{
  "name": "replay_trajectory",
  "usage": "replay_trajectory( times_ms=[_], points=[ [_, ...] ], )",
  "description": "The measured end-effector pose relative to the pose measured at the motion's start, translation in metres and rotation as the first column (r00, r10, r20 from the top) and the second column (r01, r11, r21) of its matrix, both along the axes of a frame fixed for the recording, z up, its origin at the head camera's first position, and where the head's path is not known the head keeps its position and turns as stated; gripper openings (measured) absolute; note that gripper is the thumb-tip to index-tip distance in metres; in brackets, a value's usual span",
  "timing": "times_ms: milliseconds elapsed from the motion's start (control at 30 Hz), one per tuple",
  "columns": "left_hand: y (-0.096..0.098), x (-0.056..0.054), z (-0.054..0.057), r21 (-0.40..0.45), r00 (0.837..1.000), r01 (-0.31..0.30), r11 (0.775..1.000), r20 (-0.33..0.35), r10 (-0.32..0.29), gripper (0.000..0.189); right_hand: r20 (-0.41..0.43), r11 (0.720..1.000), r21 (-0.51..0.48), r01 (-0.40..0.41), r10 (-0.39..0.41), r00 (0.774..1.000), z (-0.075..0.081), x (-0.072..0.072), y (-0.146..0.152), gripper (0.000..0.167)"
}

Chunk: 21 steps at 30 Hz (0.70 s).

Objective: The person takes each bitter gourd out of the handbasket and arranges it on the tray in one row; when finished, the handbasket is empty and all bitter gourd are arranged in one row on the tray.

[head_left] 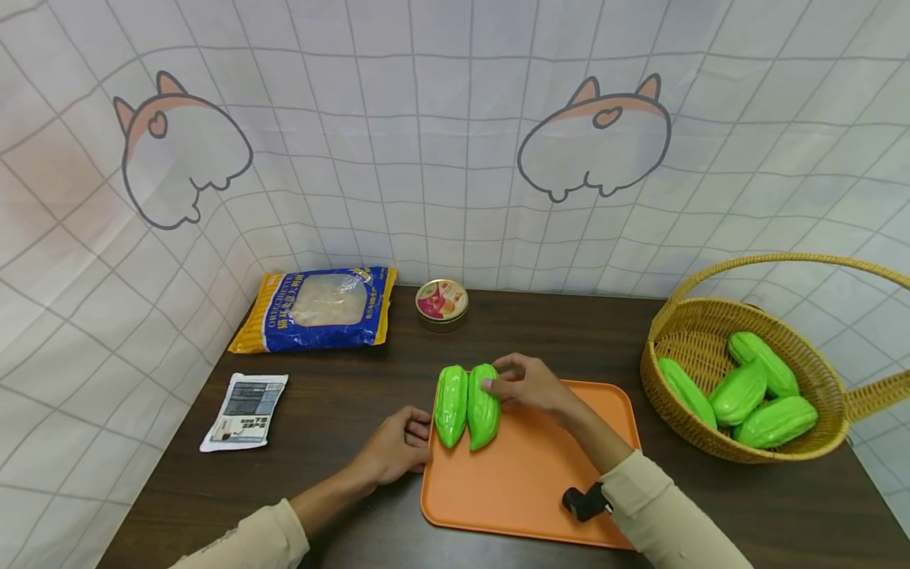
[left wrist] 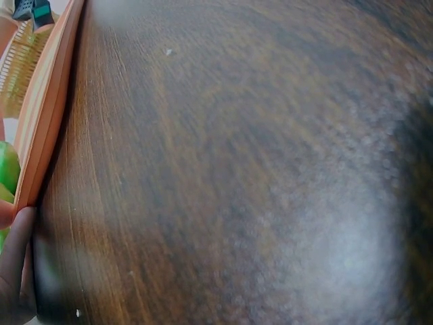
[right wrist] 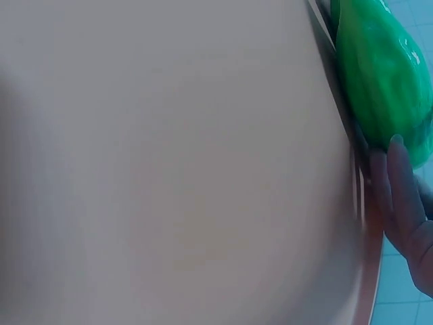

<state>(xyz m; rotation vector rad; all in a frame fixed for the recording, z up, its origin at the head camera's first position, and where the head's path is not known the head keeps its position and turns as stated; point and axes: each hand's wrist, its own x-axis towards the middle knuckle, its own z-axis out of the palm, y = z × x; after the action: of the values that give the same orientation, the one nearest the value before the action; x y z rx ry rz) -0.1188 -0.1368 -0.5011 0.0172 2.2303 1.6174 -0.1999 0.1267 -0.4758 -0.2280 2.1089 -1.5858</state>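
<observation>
Two glossy green, ribbed gourd-like vegetables (head_left: 451, 407) lie side by side at the left end of an orange tray (head_left: 540, 474), their pointed ends toward me. My right hand (head_left: 529, 385) holds the far end of the right-hand green vegetable (head_left: 483, 415), thumb on its upper side. In the right wrist view, fingertips touch the end of that green vegetable (right wrist: 382, 74). At the tray's left edge, my left hand (head_left: 393, 446) pinches the rim. The left wrist view shows a finger and thumb at the tray edge (left wrist: 44, 115).
A wicker basket (head_left: 657, 379) with several similar green vegetables stands at the right. Behind on the dark table (head_left: 341, 395) are a blue and yellow pasta bag (head_left: 327, 300) and a round tin (head_left: 441, 304). A white packet (head_left: 245, 411) lies at the left.
</observation>
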Motion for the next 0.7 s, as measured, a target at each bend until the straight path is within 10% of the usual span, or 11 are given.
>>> replay_trajectory(
  times_ms=[700],
  points=[
    [0.000,0.000,0.001,-0.022,1.000,0.001,1.000,-0.001,-0.001,0.059,-0.059,0.995,0.091,0.043,-0.038,0.998,0.023,-0.002,0.026,0.064]
  ],
)
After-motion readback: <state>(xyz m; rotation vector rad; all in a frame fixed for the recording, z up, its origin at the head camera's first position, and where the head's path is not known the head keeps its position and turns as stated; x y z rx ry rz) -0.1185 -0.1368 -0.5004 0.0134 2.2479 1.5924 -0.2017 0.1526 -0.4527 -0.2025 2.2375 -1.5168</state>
